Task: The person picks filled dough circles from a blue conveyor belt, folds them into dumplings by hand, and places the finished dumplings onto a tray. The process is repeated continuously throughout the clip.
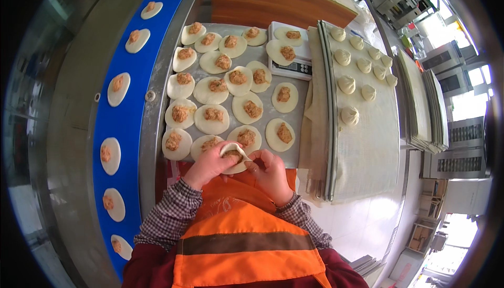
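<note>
A blue conveyor belt (128, 125) ran along your left, carrying six dough rounds (118, 95), each topped with minced filling. In front of you stood the metal counter (268, 110), crowded with more flat filling-topped wrappers (211, 120), some overlapping. To its right lay a mesh-lined tray (367, 151) with pleated buns (347, 84) gathered over its far part, and a folded beige cloth (316, 109) ran between the two. Your orange apron (247, 225) showed below the near edge of the counter. At the counter's far right sat a digital scale (302, 67), two topped wrappers on its end.

Your left hand (206, 166) was cupped around a filled dough wrapper (237, 168), gripping it from the left. Your right hand (271, 173) had its fingertips together, pinching that wrapper's right edge. You held it just in front of your apron, at the counter's near edge, its rim partly raised and the minced filling (231, 155) showing through the opening.
</note>
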A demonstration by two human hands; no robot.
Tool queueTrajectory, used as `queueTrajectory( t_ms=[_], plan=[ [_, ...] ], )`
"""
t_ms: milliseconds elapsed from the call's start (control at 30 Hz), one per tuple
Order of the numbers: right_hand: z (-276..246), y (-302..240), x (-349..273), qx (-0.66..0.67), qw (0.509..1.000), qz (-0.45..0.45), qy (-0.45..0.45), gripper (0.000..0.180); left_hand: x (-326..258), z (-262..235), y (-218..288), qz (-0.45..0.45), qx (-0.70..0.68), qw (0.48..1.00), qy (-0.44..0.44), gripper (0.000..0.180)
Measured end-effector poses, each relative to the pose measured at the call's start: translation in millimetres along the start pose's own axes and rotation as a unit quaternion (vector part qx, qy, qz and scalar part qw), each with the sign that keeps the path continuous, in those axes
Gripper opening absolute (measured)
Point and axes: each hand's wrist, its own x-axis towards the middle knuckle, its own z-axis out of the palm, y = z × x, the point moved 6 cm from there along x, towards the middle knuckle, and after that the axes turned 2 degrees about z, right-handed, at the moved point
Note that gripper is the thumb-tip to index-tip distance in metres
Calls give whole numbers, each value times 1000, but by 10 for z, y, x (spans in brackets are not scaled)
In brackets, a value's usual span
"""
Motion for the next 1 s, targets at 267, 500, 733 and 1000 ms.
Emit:
queueTrajectory(
  t_ms=[267, 500, 733, 1000],
  plan=[
    [-4, -181, -46, -216, 959, -179, 28, 18, 53, 29, 147, 122, 297, 947, -31, 40],
    [-70, -25, -25, -133, 986, -98, 24, 13, 20, 99, 263, -2, 165, 983, -77, 40],
    [-15, 178, -45, 105, 991, 68, 41, 14, 38, 24, 152, 111, 195, 974, -2, 35],
    [-39, 83, -40, -24, 998, -32, 41, 13, 130, 124, 272, 43, 407, 908, -93, 32]
  ],
)
